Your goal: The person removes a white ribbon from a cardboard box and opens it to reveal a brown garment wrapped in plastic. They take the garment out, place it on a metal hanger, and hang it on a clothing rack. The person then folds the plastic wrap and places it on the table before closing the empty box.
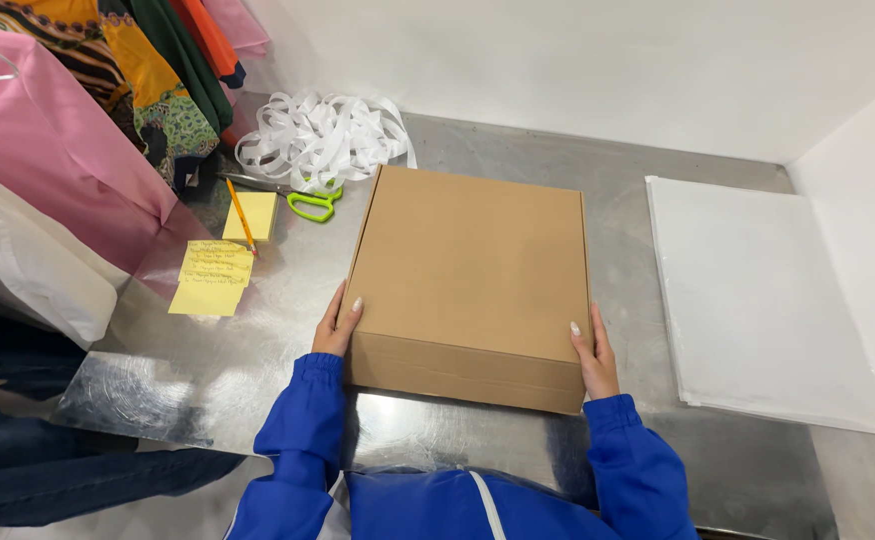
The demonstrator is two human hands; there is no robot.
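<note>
A closed brown cardboard box lies flat on a shiny metal table. My left hand presses against the box's near left corner, fingers laid along its side. My right hand grips the near right corner the same way. Both arms wear blue sleeves. The box sits between my two hands, its lid shut.
A stack of white sheets lies at the right. At the back left are a tangle of white ribbon, green-handled scissors, yellow sticky notes and an orange pencil. Coloured garments hang at the left.
</note>
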